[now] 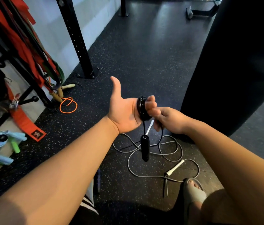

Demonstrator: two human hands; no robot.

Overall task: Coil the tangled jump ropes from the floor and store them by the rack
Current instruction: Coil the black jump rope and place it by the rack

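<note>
Your left hand (124, 111) is palm up, thumb stuck straight out. Its fingers are curled, with the black jump rope (141, 108) wound round them in several tight loops. Your right hand (170, 120) sits just beside it, to the right and slightly lower, fingers bunched and pinching the loose run of the same cord.

One black handle (145, 150) hangs from the coil, long axis vertical, clear of the floor (144, 54). The free cord drops from the right hand toward the floor, so the feed comes from below and right, and the right hand is nearer to it. Likely step: wrapping the leftover cord onto the left fingers.

The grey jump rope (168, 153) lies tangled on the floor under both hands, one white handle (176, 168) near your sandalled foot. The orange rope (68, 105) lies looped at the foot of the rack (77, 38), well to the left.

Hard to make out:
- Where the black cord ends among the grey loops.
- The black rope's second handle, which I can't pick out.
- The right fingertips, which are mostly hidden.
- The right side, blocked by the dark heavy bag (233, 62).
</note>
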